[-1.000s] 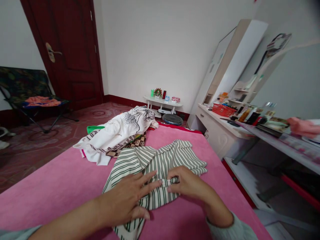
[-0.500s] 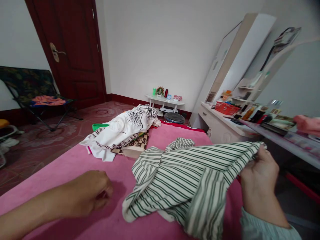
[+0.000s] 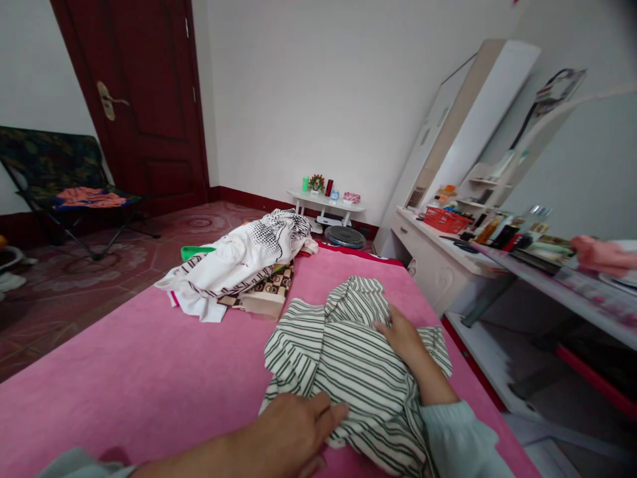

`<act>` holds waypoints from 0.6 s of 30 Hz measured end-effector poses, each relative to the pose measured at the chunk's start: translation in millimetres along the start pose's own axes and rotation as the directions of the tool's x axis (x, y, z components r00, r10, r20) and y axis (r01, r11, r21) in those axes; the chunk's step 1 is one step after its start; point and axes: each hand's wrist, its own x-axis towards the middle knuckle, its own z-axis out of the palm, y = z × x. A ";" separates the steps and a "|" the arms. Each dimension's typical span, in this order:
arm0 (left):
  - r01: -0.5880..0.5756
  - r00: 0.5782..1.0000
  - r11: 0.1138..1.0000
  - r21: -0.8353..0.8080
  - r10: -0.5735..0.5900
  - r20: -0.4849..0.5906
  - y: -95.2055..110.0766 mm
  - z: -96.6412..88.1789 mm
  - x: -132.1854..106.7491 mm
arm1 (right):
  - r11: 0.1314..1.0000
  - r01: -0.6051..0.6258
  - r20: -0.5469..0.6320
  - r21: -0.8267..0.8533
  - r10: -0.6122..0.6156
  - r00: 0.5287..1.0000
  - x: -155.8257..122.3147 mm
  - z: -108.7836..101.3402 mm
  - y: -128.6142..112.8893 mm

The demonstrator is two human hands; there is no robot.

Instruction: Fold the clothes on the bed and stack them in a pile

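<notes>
A white garment with dark green stripes lies crumpled on the pink bed cover, near the bed's right side. My left hand rests on the garment's near edge, fingers stretched out toward the cloth. My right hand lies flat on top of the garment toward its far right part, fingers extended. Neither hand grips the cloth.
A pile of white and patterned clothes sits at the bed's far end. To the right stands a white dresser with a red basket and bottles. A folding chair, dark red door and small white table stand beyond.
My right hand, which held the striped garment lifted to the right, has laid it back down and now lies flat on it. My left hand moved right onto its near edge.
</notes>
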 end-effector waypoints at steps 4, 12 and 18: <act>-0.015 0.999 0.995 0.096 0.012 0.031 1.3 8.3 5.0 | 0.998 -0.018 0.191 0.059 0.007 0.982 -0.3 -1.4 -2.0; 0.057 0.909 0.923 -0.381 -0.206 -0.363 -39.1 -63.9 -50.2 | 0.549 0.433 -0.672 0.715 0.369 0.643 8.2 -94.9 -49.6; 0.095 0.379 0.696 -0.712 -0.686 -0.620 -112.9 -104.0 -78.7 | 0.487 0.541 -0.718 0.686 0.331 0.612 -1.1 -113.1 -68.9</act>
